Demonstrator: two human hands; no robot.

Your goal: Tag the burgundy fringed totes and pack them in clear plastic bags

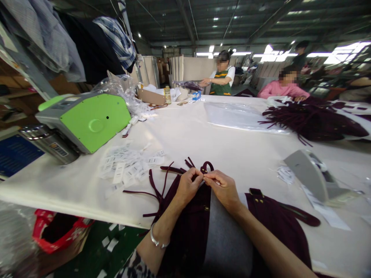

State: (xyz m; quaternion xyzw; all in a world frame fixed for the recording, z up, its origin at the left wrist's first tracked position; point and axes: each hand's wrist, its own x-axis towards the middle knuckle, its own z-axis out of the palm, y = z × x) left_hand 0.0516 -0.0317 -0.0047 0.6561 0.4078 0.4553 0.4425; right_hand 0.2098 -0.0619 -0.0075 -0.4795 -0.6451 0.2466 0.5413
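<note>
The maroon bag (pixel 191 227) lies on the near side of the worktop (pixel 179 131), its lower part running down out of view towards the wearer; at its far end stands a small strap loop (pixel 207 166), and the left hand (pixel 188 187) and right hand (pixel 224 189) meet just at its foot, thumbs and forefingers pinched shut with the tips together; what exactly they grip is too small to tell. For work this fine, the left pinch would best steady the piece close to the loop while the right makes short, light movements, both wrists easy on the bag so that the cloth does not drag; the grey panel (pixel 228 243) is best left flat. The bag's long axis seems to run from the wearer outward, the loop end pointing away; fringe strips (pixel 156 189) spill to the left, and a strap tab (pixel 308 218) points right. Beyond the fringe lies a heap of white labels (pixel 124 166), with a green machine (pixel 98 119) behind it; to the right stands a grey dispenser-like device (pixel 313 177); farther off are a fringed maroon pile (pixel 321 117) and a person in pink (pixel 285 89).
</note>
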